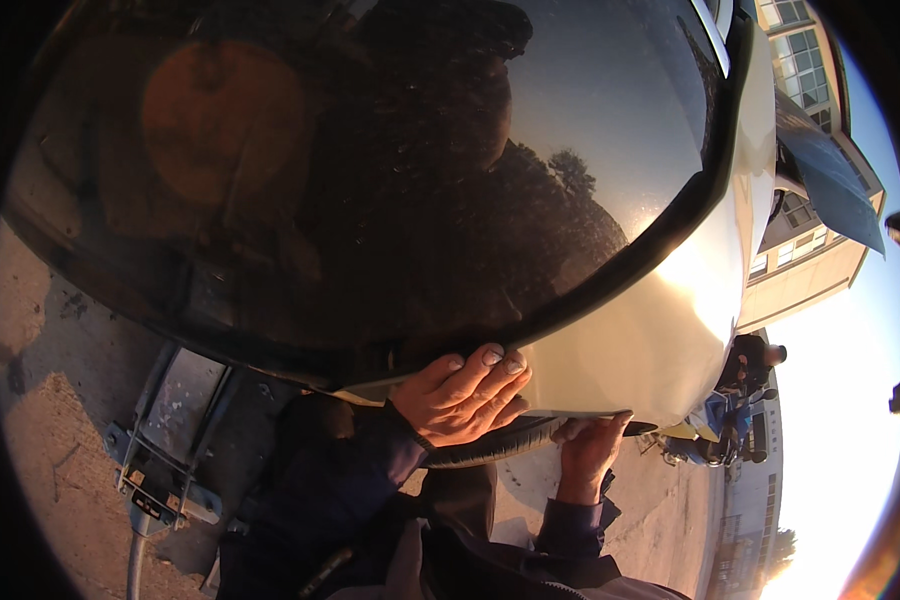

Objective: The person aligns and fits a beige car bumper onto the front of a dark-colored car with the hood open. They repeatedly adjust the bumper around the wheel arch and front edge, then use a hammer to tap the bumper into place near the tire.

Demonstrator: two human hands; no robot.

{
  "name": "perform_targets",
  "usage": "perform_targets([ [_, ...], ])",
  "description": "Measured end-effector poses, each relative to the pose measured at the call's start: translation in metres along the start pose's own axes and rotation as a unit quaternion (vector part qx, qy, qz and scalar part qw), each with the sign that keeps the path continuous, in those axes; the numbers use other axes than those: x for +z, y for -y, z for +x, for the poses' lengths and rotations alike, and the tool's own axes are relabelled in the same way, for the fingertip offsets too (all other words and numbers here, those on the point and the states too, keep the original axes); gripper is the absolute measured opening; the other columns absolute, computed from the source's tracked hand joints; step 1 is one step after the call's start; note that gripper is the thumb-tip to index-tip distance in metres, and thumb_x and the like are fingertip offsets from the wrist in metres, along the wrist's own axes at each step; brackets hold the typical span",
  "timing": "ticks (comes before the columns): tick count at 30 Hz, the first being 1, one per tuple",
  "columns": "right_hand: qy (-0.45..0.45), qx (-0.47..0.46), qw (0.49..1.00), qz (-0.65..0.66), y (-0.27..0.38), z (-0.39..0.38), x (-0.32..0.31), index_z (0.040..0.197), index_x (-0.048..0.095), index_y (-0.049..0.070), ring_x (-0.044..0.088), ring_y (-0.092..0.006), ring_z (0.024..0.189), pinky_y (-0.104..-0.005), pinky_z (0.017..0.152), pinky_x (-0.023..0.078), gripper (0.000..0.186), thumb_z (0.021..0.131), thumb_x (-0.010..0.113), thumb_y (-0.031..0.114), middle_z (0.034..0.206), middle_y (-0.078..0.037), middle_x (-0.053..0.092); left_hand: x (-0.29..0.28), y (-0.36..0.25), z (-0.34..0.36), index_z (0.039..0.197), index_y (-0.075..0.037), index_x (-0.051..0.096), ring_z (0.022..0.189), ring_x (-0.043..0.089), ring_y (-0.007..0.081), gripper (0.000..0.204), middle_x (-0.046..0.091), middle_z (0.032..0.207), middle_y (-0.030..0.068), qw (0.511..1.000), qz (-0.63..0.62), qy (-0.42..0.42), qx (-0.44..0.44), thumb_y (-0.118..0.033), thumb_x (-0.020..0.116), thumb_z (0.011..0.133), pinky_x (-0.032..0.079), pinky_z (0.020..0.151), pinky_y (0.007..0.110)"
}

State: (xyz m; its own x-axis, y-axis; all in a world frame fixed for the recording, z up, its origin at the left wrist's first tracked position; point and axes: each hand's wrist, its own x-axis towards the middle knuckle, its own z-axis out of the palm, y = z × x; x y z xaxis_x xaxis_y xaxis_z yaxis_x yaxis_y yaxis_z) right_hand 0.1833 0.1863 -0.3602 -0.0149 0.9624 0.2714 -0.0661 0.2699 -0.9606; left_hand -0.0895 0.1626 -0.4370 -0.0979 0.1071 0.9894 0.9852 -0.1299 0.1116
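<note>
A light cream car panel point(610, 350) curves below a large dark glass window point(390, 230) edged with black trim point(660, 265). My left hand point(460, 395) rests on the panel just under the trim, fingers stretched out together and fingertips against the surface. Farther right, my right hand point(588, 450) is closed at the panel's lower lip, thumb near the edge; its other fingers are partly hidden. Between and below my hands shows part of a black tyre point(495, 442).
A floor jack point(170, 430) with a long handle stands on the concrete ground point(45, 430) at left. At the right are a person beside a blue motorcycle point(725, 425), an opened panel point(825, 180) and a building point(810, 270). Low sun glares there.
</note>
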Motion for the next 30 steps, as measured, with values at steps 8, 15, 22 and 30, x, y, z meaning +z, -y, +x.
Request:
perform_targets([
  [8, -0.031, 0.002, 0.999, 0.015, -0.001, -0.002, -0.005, 0.125, 0.062, -0.001, 0.063, -0.0286, 0.051, -0.042, 0.053, 0.058, 0.074, 0.111, 0.046, 0.07, 0.064, -0.016, 0.064, 0.0, 0.002, -0.001, 0.168, -0.002, 0.044, 0.161, 0.038, 0.0394, 0.081, 0.041, 0.175, 0.0179, 1.0, 0.001, 0.003, 0.007, -0.059, 0.049, 0.111, 0.024, 0.135, 0.057],
  [15, -0.004, -0.005, 0.999, -0.035, -0.002, 0.0, -0.005, 0.123, 0.064, -0.006, 0.065, -0.0282, 0.053, -0.0424, 0.055, 0.059, 0.079, 0.111, 0.045, 0.07, 0.064, -0.016, 0.065, -0.015, -0.002, 0.015, 0.167, -0.001, 0.046, 0.158, 0.042, 0.0416, 0.08, 0.045, 0.171, 0.0197, 0.999, -0.02, 0.046, -0.014, -0.057, 0.055, 0.109, 0.027, 0.133, 0.058],
  [22, -0.017, -0.006, 1.0, 0.009, -0.008, 0.001, -0.005, 0.122, 0.064, -0.003, 0.062, -0.0264, 0.051, -0.0413, 0.052, 0.057, 0.078, 0.111, 0.043, 0.072, 0.058, -0.012, 0.059, -0.024, -0.008, 0.038, 0.164, -0.001, 0.05, 0.15, 0.049, 0.0461, 0.078, 0.054, 0.16, 0.0297, 0.992, -0.113, 0.038, -0.05, -0.046, 0.07, 0.103, 0.046, 0.122, 0.057],
  [30, -0.044, 0.077, 0.982, 0.169, -0.014, 0.002, -0.014, 0.112, 0.07, 0.004, 0.054, -0.0254, 0.048, -0.0402, 0.047, 0.048, 0.087, 0.107, 0.032, 0.083, 0.052, -0.008, 0.05, -0.019, -0.014, 0.044, 0.148, -0.005, 0.067, 0.144, 0.053, 0.0385, 0.061, 0.061, 0.155, 0.0246, 0.967, -0.221, -0.065, -0.108, -0.026, 0.083, 0.093, 0.052, 0.117, 0.048],
])
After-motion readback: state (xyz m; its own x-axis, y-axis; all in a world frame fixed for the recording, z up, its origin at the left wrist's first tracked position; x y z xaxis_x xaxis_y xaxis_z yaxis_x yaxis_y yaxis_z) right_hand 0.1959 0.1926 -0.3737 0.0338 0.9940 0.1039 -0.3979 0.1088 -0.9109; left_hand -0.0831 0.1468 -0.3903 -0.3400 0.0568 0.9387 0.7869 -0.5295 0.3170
